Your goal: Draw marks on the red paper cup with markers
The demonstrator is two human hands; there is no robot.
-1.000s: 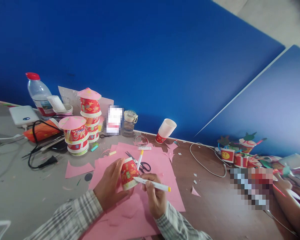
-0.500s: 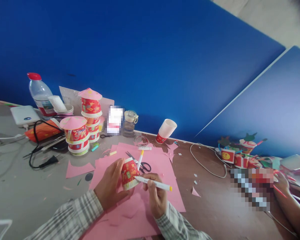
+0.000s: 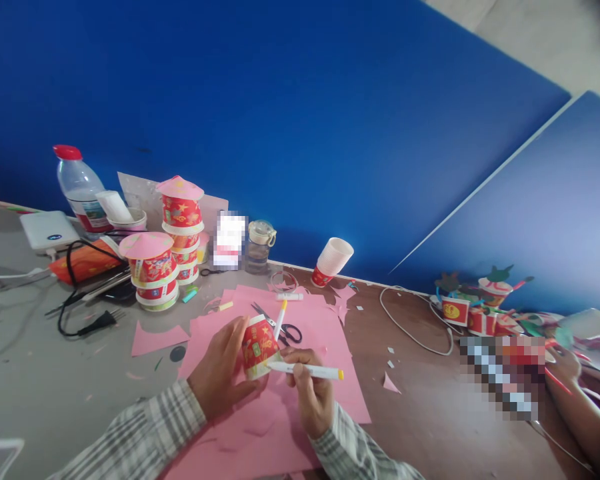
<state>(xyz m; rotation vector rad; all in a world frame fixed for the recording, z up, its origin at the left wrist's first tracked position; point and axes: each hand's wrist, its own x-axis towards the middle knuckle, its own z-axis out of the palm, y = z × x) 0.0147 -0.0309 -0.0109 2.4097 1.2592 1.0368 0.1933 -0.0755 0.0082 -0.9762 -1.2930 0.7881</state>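
My left hand [image 3: 225,373] is wrapped round a red printed paper cup [image 3: 260,343], held tilted with its pale rim downward. Between the fingers of my right hand [image 3: 313,390] is a white marker pen [image 3: 313,371] with a yellow end. Its tip meets the cup near the pale rim. Below both hands lies pink paper [image 3: 275,433]. Black-handled scissors [image 3: 291,333] rest on it just behind the cup, beside a pen cap or second marker [image 3: 281,319] with a yellow tip. Another white marker [image 3: 289,297] lies farther back.
Stacked cups with pink cone roofs [image 3: 147,267] stand at the left, near a red-capped bottle [image 3: 83,193]. A glass jar [image 3: 260,247] and a stack of paper cups [image 3: 333,260] are by the blue partition. Another person's hand [image 3: 563,367] is at the right.
The marker's tip has shifted slightly down and left along the cup's pale rim, and the pen lies flatter. My left hand and the cup have hardly moved.
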